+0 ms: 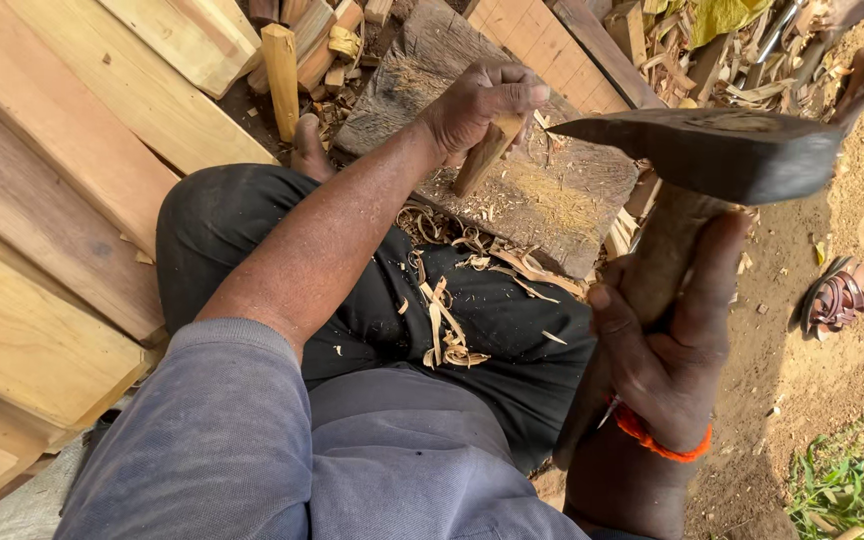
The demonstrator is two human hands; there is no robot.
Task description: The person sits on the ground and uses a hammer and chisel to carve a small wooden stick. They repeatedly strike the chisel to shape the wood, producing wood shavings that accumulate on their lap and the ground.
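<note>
Many long wooden planks [62,180] lie stacked along the left side of the frame, from the top down to the lower left corner. More planks [542,45] lie at the top middle. Next in size is the person's lap in dark trousers [252,230] in the middle, with a grey-blue sleeve [222,440] at the bottom. Brown dirt ground [802,360] fills the right side.

A thick, worn chopping block [542,190] sits just above the lap, in the upper middle. It has sawdust on it. The left hand [477,105] is over the block, fingers wrapped tight around a short wooden stick [482,155]. The stick stands tilted, with its lower end touching the block.

The right hand [667,340] is at the lower right, fingers and thumb closed around the wooden handle [657,255] of a hatchet. The dark metal hatchet head [722,150] is up in the upper right, well apart from the stick, with its sharp edge pointing left. An orange band [657,440] is on that wrist.

Curly wood shavings [452,320] lie on the lap. A brown sandal [834,295] lies on the dirt at the right edge. A small cut wood piece [280,75] stands at the top left of the block. Some green grass [842,490] shows in the lower right corner.
</note>
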